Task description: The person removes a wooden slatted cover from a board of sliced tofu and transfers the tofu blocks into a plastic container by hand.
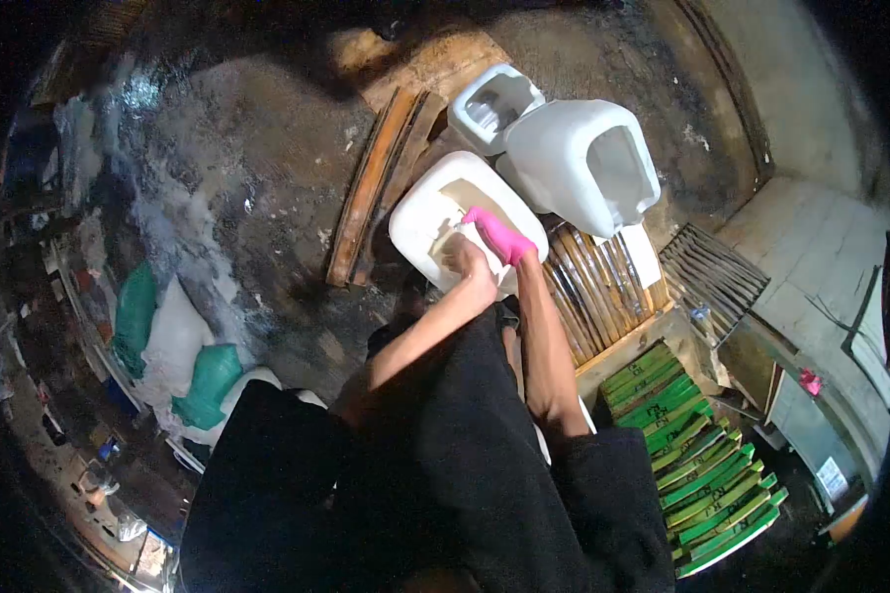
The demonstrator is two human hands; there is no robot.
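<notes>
A white plastic tub [415,234], which looks like a cut-open jerrycan, stands in front of me with pale material inside. Both my hands reach into it and are close together. My left hand [468,260] is bare, its fingers curled inward; what they hold, if anything, does not show. On my right hand [501,237] is a pink glove. Its fingers are bent together near the pale material in the middle of the tub, and anything in them is too small to name.
Two more cut-open white containers [564,148] stand beyond the tub. Long curved wooden pieces [369,188] lie to its left. Wooden slats [588,287] and stacked green-painted pieces [692,445] are at right. Green and white sacks [178,336] rest at left on the wet-looking floor.
</notes>
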